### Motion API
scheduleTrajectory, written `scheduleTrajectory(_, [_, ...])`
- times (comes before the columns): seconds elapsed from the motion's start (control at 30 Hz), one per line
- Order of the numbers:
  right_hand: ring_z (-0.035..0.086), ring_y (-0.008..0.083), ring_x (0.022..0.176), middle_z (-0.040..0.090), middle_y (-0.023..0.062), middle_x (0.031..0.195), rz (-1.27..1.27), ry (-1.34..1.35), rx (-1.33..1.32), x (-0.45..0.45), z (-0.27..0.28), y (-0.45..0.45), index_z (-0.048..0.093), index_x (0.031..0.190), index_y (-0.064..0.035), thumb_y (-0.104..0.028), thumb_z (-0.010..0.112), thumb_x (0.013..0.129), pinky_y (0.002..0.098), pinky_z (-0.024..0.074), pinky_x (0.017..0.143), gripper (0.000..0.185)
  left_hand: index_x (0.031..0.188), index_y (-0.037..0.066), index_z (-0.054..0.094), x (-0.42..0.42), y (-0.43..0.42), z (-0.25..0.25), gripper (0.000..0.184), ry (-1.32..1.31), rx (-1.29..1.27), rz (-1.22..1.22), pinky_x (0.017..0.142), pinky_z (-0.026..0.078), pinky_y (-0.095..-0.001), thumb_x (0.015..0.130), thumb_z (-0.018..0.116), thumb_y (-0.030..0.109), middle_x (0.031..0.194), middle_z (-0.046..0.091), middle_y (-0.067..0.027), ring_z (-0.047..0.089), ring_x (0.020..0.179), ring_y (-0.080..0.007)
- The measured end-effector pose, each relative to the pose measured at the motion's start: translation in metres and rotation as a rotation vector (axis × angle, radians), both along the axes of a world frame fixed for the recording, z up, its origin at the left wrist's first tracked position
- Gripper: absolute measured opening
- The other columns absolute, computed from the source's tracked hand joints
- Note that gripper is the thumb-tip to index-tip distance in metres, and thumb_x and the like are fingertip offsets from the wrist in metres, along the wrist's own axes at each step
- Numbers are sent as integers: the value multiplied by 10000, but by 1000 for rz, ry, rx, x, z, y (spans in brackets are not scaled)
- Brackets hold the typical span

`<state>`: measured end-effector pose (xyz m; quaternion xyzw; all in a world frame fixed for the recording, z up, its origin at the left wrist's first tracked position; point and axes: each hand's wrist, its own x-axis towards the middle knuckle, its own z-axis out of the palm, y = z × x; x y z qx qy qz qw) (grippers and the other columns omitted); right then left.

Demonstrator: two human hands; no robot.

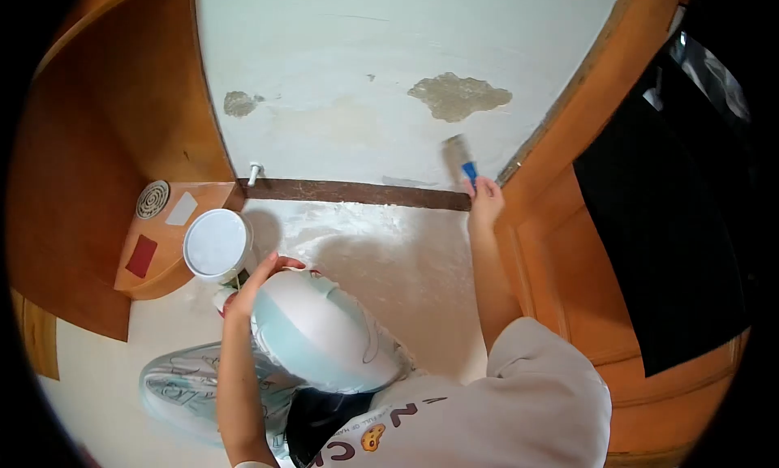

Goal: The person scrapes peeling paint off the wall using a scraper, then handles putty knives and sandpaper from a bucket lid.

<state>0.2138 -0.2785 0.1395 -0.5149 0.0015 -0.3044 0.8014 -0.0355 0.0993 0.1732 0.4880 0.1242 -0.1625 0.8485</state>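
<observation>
My right hand [484, 199] is closed round the blue handle of a putty knife [459, 153], whose wide blade points up in front of the white wall [324, 70]. Above the blade, a grey-brown bare patch [458, 97] shows in the wall, and a smaller patch [239, 104] lies to the left. My left hand [264, 277] rests by my raised knee, its fingers stretched out over the knee covering; no object shows in it. Beside that hand stands a round tub with a white lid [217, 243].
A wooden shelf [174, 261] at the left bears a coiled round item [152, 199], a white card [181, 208] and a red card [141, 255]. A white pipe stub [255, 173] stands by the dark baseboard [349, 191]. A wooden door [552, 257] with black cloth [665, 225] is at the right.
</observation>
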Motion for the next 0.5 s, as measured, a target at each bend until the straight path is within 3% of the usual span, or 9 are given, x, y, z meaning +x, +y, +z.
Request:
scheduleTrajectory(0.1, [585, 221, 831, 514, 172, 1039, 140, 21, 193, -9, 21, 2, 473, 1072, 109, 21, 534, 835, 265, 532, 761, 260, 975, 3, 560, 14, 10, -26, 437, 52, -58, 43, 792, 445, -279, 920, 369, 392, 915, 592, -91, 560, 838, -167])
scheduleTrajectory(0.2, [582, 219, 860, 531, 156, 1017, 220, 68, 223, -4, 21, 17, 475, 1081, 108, 21, 528, 839, 265, 520, 787, 263, 967, 6, 563, 13, 19, -37, 431, 68, -78, 74, 790, 445, -282, 921, 369, 388, 919, 595, -88, 560, 834, -166])
scheduleTrajectory(0.27, [588, 207, 846, 542, 151, 1003, 251, 78, 169, 1, 17, 37, 479, 1084, 101, 18, 536, 836, 261, 523, 766, 268, 953, 12, 567, 20, 18, -42, 420, 20, 27, 30, 788, 442, -282, 920, 373, 383, 913, 598, -84, 559, 827, -165])
scheduleTrajectory(0.5, [615, 170, 712, 589, 130, 868, 319, 106, -211, 5, 28, 122, 527, 1048, 71, 15, 566, 814, 243, 528, 675, 244, 942, 19, 589, 11, 12, -37, 420, -43, 12, 123, 790, 423, -275, 917, 379, 382, 887, 605, -78, 555, 824, -153])
